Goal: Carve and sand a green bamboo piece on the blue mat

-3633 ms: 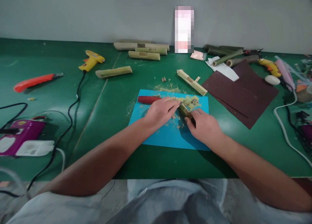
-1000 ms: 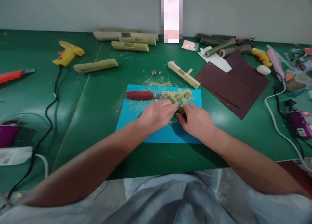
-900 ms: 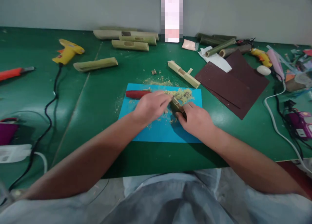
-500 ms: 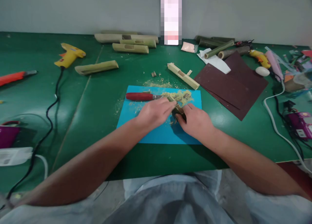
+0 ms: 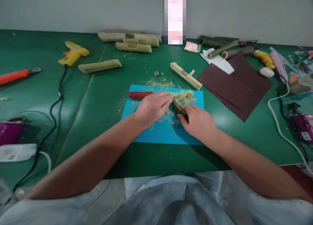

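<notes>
While the R hand (image 5: 200, 120) is wrapped round the near end of a bamboo pc (image 5: 178, 106), the L hand (image 5: 152, 106) has its fingers bunched by the pc's far end; can't tell if they pinch anything, tips partly hidden. The pc slants over the blue sheet (image 5: 171, 135) on the green table (image 5: 137, 159), btwn the hands, w/ pale shavings (image 5: 187, 97) just beyond & a red handle (image 5: 139, 95) partly behind the L hand.

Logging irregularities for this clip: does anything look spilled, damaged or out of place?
Yes: pale shavings spill beyond the blue sheet onto the green table. A sliver juts from, or lies against, one cut bamboo piece, breaking its outline.
</notes>
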`<act>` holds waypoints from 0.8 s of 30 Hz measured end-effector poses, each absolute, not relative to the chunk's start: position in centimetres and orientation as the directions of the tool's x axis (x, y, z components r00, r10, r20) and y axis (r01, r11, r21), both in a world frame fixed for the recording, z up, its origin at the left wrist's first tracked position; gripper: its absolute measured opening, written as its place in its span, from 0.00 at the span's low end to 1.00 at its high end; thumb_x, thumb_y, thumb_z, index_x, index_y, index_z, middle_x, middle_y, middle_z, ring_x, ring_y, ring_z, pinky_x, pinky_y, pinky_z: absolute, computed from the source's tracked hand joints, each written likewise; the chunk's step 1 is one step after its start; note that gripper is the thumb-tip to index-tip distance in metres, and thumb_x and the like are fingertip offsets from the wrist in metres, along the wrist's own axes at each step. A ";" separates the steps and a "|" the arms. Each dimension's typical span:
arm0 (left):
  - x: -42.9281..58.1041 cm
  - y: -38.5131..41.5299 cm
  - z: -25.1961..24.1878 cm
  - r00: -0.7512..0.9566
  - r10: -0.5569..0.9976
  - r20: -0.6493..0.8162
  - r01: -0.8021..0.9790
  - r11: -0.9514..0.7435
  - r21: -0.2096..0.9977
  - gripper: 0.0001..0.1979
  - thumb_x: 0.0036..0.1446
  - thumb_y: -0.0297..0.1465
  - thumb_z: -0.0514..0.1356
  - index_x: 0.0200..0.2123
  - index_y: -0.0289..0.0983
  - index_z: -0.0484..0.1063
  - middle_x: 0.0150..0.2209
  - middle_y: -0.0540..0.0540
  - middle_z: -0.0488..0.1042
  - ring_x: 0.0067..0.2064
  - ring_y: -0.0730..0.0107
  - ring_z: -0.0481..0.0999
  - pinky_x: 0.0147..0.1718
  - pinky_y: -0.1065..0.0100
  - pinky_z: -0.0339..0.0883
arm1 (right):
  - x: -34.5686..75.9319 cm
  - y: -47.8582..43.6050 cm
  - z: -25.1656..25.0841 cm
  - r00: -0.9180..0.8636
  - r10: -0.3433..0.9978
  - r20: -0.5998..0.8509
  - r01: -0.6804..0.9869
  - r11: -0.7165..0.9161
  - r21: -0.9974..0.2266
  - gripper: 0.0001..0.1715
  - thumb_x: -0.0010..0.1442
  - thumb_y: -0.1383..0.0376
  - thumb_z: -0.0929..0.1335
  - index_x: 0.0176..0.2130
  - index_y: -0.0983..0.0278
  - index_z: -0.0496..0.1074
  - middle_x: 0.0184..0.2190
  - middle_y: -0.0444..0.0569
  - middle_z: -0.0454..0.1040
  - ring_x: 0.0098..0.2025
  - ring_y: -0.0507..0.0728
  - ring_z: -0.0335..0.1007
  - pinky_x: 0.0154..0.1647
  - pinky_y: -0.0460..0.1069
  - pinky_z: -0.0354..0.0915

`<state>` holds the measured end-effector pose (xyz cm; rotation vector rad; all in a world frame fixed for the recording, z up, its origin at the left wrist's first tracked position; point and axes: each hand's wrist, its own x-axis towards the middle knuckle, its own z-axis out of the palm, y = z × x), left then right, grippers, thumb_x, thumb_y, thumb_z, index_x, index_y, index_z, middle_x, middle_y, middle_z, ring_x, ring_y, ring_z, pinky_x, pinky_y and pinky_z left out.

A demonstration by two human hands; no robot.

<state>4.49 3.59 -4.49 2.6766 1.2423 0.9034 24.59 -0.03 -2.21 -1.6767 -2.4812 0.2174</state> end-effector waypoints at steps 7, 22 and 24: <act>4.7 3.4 -4.3 0.507 0.714 0.482 0.684 -0.674 0.279 0.15 0.70 0.33 0.52 0.46 0.33 0.77 0.36 0.42 0.78 0.38 0.66 0.78 0.36 0.68 0.71 | 24.6 0.0 -2.3 -0.371 0.928 0.033 0.908 0.370 -0.198 0.18 0.69 0.55 0.60 0.41 0.65 0.71 0.38 0.53 0.73 0.35 0.58 0.70 0.28 0.51 0.51; 4.6 3.4 -4.6 0.523 0.704 0.481 0.690 -0.681 0.246 0.17 0.71 0.33 0.50 0.48 0.33 0.76 0.36 0.42 0.78 0.38 0.67 0.77 0.37 0.68 0.72 | 24.6 -0.1 -2.6 -0.368 0.928 0.055 0.907 0.372 -0.199 0.17 0.69 0.56 0.61 0.40 0.65 0.71 0.37 0.53 0.73 0.34 0.57 0.69 0.27 0.51 0.51; 4.6 3.4 -4.5 0.554 0.690 0.465 0.673 -0.700 0.237 0.17 0.71 0.33 0.50 0.49 0.33 0.76 0.35 0.43 0.77 0.37 0.67 0.77 0.35 0.68 0.71 | 24.6 0.0 -2.5 -0.372 0.927 0.044 0.908 0.373 -0.191 0.18 0.69 0.56 0.60 0.41 0.65 0.71 0.37 0.53 0.73 0.35 0.58 0.69 0.28 0.51 0.52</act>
